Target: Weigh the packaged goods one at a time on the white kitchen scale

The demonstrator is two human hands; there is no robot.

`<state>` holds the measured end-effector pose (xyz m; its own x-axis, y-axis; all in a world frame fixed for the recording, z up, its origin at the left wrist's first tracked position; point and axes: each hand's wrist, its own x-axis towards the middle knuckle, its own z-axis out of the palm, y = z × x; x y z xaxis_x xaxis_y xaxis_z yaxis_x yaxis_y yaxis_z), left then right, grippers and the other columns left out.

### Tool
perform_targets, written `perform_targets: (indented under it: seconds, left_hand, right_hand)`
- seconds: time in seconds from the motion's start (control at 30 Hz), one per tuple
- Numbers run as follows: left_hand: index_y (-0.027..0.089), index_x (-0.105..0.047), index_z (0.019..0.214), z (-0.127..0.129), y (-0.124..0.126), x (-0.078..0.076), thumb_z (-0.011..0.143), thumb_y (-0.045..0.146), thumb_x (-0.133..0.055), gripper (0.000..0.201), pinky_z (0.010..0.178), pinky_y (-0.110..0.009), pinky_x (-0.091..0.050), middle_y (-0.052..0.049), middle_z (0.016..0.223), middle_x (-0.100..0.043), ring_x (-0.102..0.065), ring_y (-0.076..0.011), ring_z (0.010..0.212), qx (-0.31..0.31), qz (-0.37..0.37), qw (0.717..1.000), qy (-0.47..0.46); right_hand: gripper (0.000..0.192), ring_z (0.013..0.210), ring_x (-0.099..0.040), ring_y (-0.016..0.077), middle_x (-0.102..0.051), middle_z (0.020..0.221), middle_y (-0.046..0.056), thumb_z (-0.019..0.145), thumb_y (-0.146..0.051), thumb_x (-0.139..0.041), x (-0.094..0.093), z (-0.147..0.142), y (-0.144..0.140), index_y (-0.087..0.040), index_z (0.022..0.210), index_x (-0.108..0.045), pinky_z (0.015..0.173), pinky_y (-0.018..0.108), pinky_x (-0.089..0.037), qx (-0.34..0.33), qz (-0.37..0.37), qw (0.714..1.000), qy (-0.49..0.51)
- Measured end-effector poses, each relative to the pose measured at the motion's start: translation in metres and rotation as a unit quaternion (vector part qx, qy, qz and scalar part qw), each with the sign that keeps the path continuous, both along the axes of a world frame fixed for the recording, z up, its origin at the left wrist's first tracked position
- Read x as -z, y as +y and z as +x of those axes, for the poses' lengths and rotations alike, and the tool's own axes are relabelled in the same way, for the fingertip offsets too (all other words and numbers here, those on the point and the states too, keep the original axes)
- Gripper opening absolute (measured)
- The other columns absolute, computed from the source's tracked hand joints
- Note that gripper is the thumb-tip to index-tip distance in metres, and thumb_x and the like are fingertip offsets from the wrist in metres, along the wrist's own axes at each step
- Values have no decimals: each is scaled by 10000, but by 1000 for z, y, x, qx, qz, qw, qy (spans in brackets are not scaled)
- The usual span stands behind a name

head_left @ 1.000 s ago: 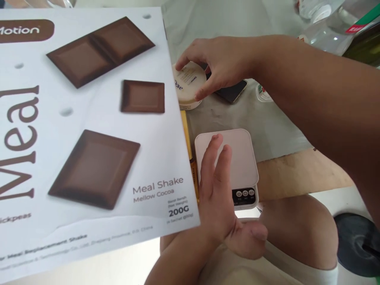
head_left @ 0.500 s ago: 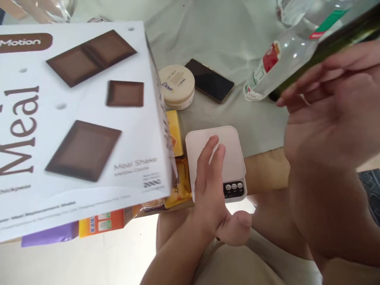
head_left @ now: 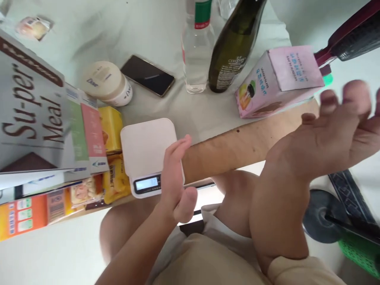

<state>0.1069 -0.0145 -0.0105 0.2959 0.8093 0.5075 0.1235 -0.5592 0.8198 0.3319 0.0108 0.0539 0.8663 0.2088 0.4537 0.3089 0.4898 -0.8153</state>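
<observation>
While the left hand [head_left: 175, 174] lies flat with fingers straight and together against the right edge of the little white kitchen scale [head_left: 147, 152], the right hand [head_left: 332, 130] is up in the air off to the right, spread open and empty, a bit blurry, close to the pink carton [head_left: 279, 79]. That scale sits at the near edge of the table [head_left: 231, 148], display [head_left: 146, 183] lit but too small to read. Left of it there's a stack of yellow snack packs [head_left: 113, 158], and further left a big box that reads "Su-per Meal" [head_left: 32, 118] leaning over some orange packaging [head_left: 20, 215]. Farther back sits a cream jar with "Dove" on the lid [head_left: 103, 81], with a dark phone [head_left: 147, 75] lying face up just to its right. Then a clear water bottle with a red and green label [head_left: 197, 47], a dark green wine bottle [head_left: 234, 43] touching it, and that pink carton has small blue print I can't make out.
</observation>
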Motion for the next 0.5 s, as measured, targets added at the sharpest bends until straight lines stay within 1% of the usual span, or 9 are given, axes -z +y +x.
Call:
perform_targets:
  seconds: [0.03, 0.07, 0.1, 0.17, 0.23, 0.27, 0.33, 0.43, 0.5]
  left_hand:
    - [199, -477, 1632, 17, 3, -2, 1080, 675, -376, 736, 1268, -537, -494, -184, 1551, -563, -566, -343, 1495, 24, 9, 1000, -7]
    - [194, -471, 1629, 35, 6, -4, 1089, 651, -368, 714, 1265, -516, -503, -185, 1551, -561, -563, -324, 1495, 39, 12, 999, -13]
    - [188, -469, 1616, 55, 9, -6, 1095, 649, -347, 706, 1251, -501, -524, -191, 1547, -562, -568, -313, 1489, 53, 18, 998, -21]
    - [206, -430, 1601, 96, 19, -11, 1120, 616, -312, 642, 1264, -502, -526, -184, 1582, -539, -548, -300, 1529, 58, -3, 998, -16]
    - [225, -411, 1588, 132, 30, -14, 1121, 672, -268, 662, 1279, -508, -524, -182, 1645, -497, -525, -308, 1573, 51, -38, 998, -15]
    - [219, -417, 1580, 148, 37, -15, 1112, 709, -260, 696, 1288, -529, -518, -190, 1680, -469, -502, -325, 1600, 50, -58, 997, -19]
    - [184, -418, 1580, 171, 51, -16, 1069, 815, -237, 831, 1330, -591, -473, -210, 1728, -413, -415, -369, 1666, 58, -96, 993, -28]
    - [156, -388, 1605, 187, 67, -14, 973, 950, -197, 1033, 1406, -646, -351, -212, 1784, -334, -270, -386, 1734, 77, -142, 986, -34]
    - [161, -378, 1614, 188, 73, -11, 941, 987, -224, 1076, 1436, -644, -289, -197, 1802, -310, -230, -373, 1749, 86, -164, 982, -36]
  right_hand:
    - [420, 1026, -762, 10, -736, 923, -162, 898, 9, -523, -1, 7, -2, -333, 890, -768, 889, 198, -625, 11, -17, 1000, 16]
    - [461, 1198, -745, 33, -736, 993, -182, 863, 17, -512, 0, 14, -3, -363, 895, -772, 1078, 277, -613, 18, -37, 999, 30]
    - [468, 1339, -699, 58, -730, 1064, -185, 839, 3, -507, 2, 21, -3, -377, 920, -768, 1237, 358, -543, 21, -59, 997, 46]
    - [397, 1495, -607, 95, -707, 1255, -129, 862, -104, -523, 12, 36, 2, -369, 1072, -731, 1406, 469, -365, 10, -100, 991, 89]
    - [322, 1576, -532, 124, -641, 1435, -36, 929, -309, -549, 25, 50, 10, -342, 1233, -647, 1450, 511, -267, -8, -128, 981, 147]
    - [348, 1601, -503, 129, -600, 1504, -4, 955, -402, -517, 31, 56, 14, -332, 1285, -603, 1457, 517, -245, -14, -135, 976, 172]
    - [391, 1617, -479, 117, -560, 1562, 20, 985, -478, -408, 41, 66, 21, -322, 1317, -545, 1461, 513, -237, -35, -133, 971, 194]
    - [400, 1571, -533, 118, -579, 1538, 29, 963, -470, -374, 47, 72, 26, -297, 1289, -528, 1456, 502, -266, -96, -122, 972, 177]
    - [428, 1578, -529, 138, -580, 1522, 30, 952, -512, -378, 47, 71, 28, -290, 1285, -529, 1454, 514, -274, -120, -126, 972, 156]
